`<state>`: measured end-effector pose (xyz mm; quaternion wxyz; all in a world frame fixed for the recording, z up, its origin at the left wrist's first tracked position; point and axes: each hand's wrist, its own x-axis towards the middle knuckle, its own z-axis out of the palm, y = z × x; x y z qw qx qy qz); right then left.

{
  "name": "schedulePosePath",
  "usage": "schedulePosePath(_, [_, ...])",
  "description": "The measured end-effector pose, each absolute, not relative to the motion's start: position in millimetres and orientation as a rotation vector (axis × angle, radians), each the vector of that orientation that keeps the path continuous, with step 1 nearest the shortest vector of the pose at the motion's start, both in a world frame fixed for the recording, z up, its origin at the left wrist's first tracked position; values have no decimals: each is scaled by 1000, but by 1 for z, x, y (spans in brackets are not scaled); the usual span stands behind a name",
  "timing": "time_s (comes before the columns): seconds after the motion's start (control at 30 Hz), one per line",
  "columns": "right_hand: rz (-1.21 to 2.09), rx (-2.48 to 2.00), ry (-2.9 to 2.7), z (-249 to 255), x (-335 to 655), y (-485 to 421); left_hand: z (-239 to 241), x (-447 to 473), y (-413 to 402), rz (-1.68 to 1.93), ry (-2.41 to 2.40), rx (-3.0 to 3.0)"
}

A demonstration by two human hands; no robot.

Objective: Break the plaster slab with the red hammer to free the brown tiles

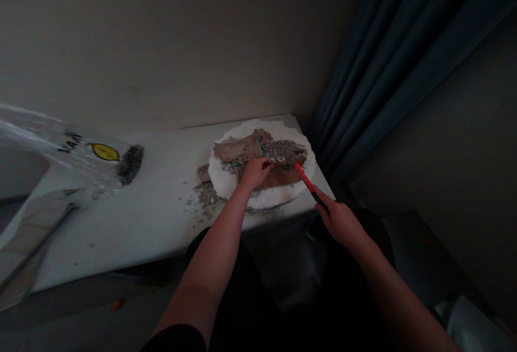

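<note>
A white table (149, 223) stands against a dim wall (194, 45). The right hand (339, 218) grips a red-and-black tool (307, 181), its tip at the brown slab (278, 178); the left hand (255, 173) curls over that slab—whether gripping, I cannot tell. Work looks partway: slab largely exposed, grey rubble (283, 149) lying behind. The curtain (379, 77) crowds the right edge—room widens leftward.

A person's right hand (338, 217) grips a red-and-black tool (306, 178) at one end of a brown slab (279, 176), the left hand (256, 173) near the other, amid grey rubble (281, 149) on a white base (219, 184).
</note>
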<state>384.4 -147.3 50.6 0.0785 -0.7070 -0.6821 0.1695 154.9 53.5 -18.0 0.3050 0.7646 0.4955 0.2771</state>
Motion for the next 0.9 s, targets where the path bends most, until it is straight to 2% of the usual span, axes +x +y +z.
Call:
schedulePosePath(0.47, [556,-2081,-2009,47,386,-148,-20,158,49,741,1353,2099])
schedulePosePath(0.73, [539,-1935,-1922,72,372,-145,-29,160,44,832,1355,2160])
schedulePosePath(0.9, [442,-1962,-2068,77,357,-140,-33,161,42,859,1334,2133])
